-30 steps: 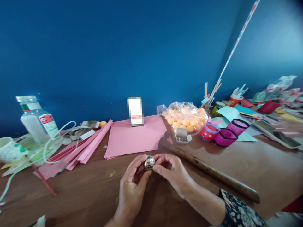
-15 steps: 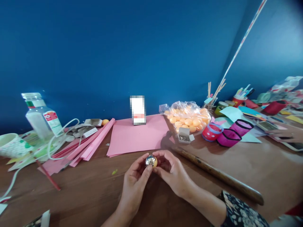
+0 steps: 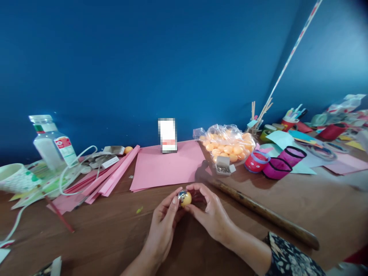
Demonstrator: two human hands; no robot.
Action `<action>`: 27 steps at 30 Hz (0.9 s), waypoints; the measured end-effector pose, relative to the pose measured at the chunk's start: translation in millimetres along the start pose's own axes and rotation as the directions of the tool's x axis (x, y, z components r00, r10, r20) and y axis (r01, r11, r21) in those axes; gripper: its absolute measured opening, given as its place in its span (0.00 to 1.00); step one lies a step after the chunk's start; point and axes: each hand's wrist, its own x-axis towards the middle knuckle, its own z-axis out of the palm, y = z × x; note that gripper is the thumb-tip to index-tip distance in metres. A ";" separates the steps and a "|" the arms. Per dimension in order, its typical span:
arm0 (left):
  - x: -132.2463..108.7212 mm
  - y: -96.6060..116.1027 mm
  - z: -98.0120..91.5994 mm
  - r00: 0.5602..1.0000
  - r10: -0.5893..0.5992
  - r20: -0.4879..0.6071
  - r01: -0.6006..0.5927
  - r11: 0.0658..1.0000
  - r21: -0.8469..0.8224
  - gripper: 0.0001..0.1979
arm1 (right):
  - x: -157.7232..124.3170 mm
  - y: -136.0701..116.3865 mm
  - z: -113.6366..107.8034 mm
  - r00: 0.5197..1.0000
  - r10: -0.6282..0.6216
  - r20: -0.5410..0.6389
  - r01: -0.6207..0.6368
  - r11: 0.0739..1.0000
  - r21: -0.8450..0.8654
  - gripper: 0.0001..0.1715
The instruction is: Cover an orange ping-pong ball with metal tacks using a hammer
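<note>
Between my fingertips is a small ball (image 3: 185, 198), yellow-orange on its right side, with shiny silver thumbtacks covering its left side. My left hand (image 3: 164, 216) grips the silver side, its thumb resting on the tacks. With thumb and fingers, my right hand (image 3: 207, 209) holds the ball's right edge. Whether a loose tack is pinched in either hand cannot be seen. Beyond my hands, a small open box of metal tacks (image 3: 224, 168) stands in front of a clear plastic bag of orange balls (image 3: 228, 143).
Pink paper sheets (image 3: 168, 168) lie ahead, with a hammer (image 3: 267, 211) slanting along their right. Folded pink strips (image 3: 115, 174), a white cable (image 3: 61, 180) and a bottle (image 3: 47, 142) occupy the left. Magenta cups (image 3: 277, 168) and coloured papers (image 3: 304, 166) sit at right.
The ball has turned in my fingers, so more of its yellow side shows. My left thumb has moved up a little. At the far right, another person's hand and a phone have left the view.
</note>
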 end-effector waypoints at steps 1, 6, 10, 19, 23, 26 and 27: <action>0.1 0.3 0.4 1.000 0.001 -0.001 -0.001 1.000 -0.005 0.17 | -0.2 -0.5 0.3 1.000 0.003 0.002 -0.003 1.000 -0.001 0.20; 1.2 0.7 0.3 1.000 -0.026 0.000 0.026 0.999 0.032 0.18 | -0.8 -2.2 1.6 1.000 -0.019 0.008 0.019 0.999 -0.038 0.20; 0.8 0.5 -1.8 0.999 -0.033 -0.005 0.033 0.999 0.036 0.18 | -1.3 0.1 2.5 0.999 -0.033 0.017 0.034 0.997 -0.065 0.21; -0.5 1.3 -2.2 0.995 -0.093 0.028 0.095 0.992 -0.081 0.18 | -0.3 -0.7 -0.4 0.998 -0.057 0.019 0.059 0.989 -0.137 0.21; -0.1 1.9 -1.2 0.990 -0.113 0.085 0.120 0.990 -0.079 0.18 | -1.0 -2.2 -0.2 0.993 -0.116 0.022 0.118 0.974 -0.194 0.24; 0.2 1.8 -1.4 0.989 -0.103 0.110 0.107 0.994 -0.029 0.16 | -2.7 -2.5 -0.2 0.985 -0.165 0.042 0.171 0.952 -0.255 0.25; 0.2 1.7 -1.6 0.990 -0.093 0.105 0.095 0.995 -0.014 0.15 | -3.4 -2.1 -0.2 0.983 -0.180 0.044 0.185 0.945 -0.271 0.25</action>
